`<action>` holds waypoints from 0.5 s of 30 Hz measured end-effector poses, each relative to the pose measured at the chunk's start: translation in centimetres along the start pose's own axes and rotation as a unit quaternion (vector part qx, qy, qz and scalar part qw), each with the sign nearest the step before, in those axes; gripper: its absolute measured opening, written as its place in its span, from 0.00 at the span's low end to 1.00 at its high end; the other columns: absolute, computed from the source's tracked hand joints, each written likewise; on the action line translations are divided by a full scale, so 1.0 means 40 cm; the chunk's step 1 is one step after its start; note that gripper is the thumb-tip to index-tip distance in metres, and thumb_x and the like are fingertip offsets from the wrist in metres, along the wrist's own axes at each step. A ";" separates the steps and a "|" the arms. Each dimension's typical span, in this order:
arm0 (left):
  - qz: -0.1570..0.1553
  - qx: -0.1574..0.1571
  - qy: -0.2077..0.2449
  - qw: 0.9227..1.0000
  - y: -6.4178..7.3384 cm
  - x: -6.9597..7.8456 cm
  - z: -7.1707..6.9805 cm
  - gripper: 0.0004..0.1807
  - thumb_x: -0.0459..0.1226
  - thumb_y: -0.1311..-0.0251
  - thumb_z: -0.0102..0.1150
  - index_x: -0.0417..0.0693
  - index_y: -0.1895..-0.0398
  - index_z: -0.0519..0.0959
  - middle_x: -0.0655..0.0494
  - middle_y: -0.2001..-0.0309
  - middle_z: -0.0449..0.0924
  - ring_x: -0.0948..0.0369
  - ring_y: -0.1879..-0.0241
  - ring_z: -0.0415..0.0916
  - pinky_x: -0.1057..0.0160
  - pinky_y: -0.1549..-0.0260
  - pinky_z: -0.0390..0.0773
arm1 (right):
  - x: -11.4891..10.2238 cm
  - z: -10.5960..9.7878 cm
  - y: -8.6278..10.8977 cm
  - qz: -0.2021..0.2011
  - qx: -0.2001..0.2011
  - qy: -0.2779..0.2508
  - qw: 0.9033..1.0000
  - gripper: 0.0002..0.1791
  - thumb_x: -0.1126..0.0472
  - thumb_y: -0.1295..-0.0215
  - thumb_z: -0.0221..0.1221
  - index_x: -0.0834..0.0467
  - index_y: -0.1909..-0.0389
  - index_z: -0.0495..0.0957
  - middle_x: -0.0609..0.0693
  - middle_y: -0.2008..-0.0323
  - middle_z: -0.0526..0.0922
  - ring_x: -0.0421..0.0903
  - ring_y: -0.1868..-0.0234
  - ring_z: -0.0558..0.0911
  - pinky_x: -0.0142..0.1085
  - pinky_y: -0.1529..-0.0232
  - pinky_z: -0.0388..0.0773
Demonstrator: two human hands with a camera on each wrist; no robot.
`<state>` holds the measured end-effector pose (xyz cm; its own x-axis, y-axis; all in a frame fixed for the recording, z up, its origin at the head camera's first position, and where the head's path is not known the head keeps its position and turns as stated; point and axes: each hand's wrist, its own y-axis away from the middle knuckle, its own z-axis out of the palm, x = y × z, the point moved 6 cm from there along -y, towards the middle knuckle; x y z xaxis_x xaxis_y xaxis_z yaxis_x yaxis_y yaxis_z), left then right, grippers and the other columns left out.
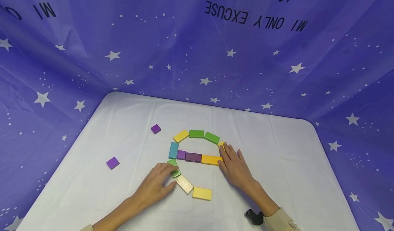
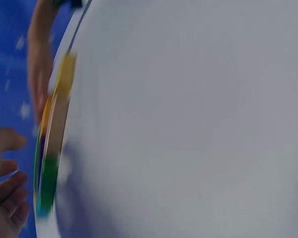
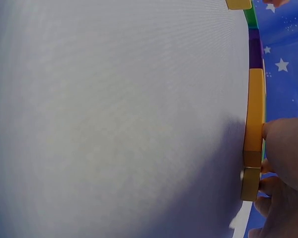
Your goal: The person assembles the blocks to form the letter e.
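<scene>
Coloured rectangular blocks form a curved outline on the white table, shaped like a letter "e". My left hand [image 1: 157, 181] is at its left side, with its fingertips over the green blocks [image 1: 176, 173] and its thumb close to the pale wooden block [image 1: 184, 184]. In the left wrist view those fingers are loosely bent, with nothing visible between them. On the right, my right hand [image 1: 235, 167] lies with extended fingers over a yellow block [image 1: 221, 144], partly hiding it. Its thumb touches the end of the long orange-yellow block [image 3: 255, 111].
Two loose purple blocks, the nearer one [image 1: 113, 163] and the farther one [image 1: 156, 128], lie left of the outline. A black object [image 1: 254, 217] is beside the right sleeve. Blue star-printed cloth [image 1: 203, 60] surrounds the table [image 1: 277, 149].
</scene>
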<state>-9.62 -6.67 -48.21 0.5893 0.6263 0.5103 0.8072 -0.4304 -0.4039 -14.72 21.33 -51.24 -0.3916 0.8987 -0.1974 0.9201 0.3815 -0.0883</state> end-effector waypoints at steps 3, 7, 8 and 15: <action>-0.054 0.057 -0.010 0.997 0.018 -0.075 -0.074 0.26 0.30 0.53 0.75 0.39 0.48 0.80 0.51 0.51 0.81 0.53 0.50 0.75 0.54 0.48 0.74 | 0.000 -0.002 -0.001 0.002 0.000 -0.001 1.000 0.34 0.50 0.25 0.53 0.63 0.25 0.59 0.61 0.25 0.57 0.60 0.26 0.57 0.64 0.31 0.52; -0.121 0.104 -0.027 0.987 0.061 -0.170 -0.165 0.24 0.28 0.49 0.72 0.37 0.47 0.79 0.43 0.49 0.79 0.46 0.49 0.73 0.47 0.50 0.72 | -0.001 -0.005 -0.002 0.002 -0.001 0.000 1.000 0.34 0.50 0.25 0.53 0.62 0.25 0.59 0.61 0.25 0.57 0.60 0.26 0.57 0.64 0.31 0.52; -0.135 0.111 -0.028 0.984 0.074 -0.192 -0.185 0.24 0.28 0.49 0.71 0.36 0.46 0.78 0.41 0.49 0.78 0.44 0.48 0.72 0.45 0.50 0.71 | 0.000 -0.005 -0.002 0.003 -0.002 -0.001 1.000 0.34 0.50 0.25 0.53 0.62 0.25 0.59 0.61 0.25 0.57 0.60 0.26 0.57 0.64 0.31 0.51; -0.223 0.097 -0.045 0.969 0.162 -0.308 -0.267 0.28 0.30 0.46 0.70 0.31 0.41 0.73 0.29 0.45 0.70 0.34 0.46 0.65 0.33 0.53 0.69 | 0.002 0.000 -0.002 0.010 -0.012 -0.004 1.000 0.35 0.49 0.24 0.52 0.61 0.24 0.58 0.60 0.24 0.56 0.59 0.25 0.56 0.63 0.30 0.50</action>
<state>-11.30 -24.12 -49.00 0.1708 0.7794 0.6027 0.9542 0.0215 -0.2982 -14.84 21.36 -51.25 -0.3727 0.9047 -0.2065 0.9277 0.3685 -0.0599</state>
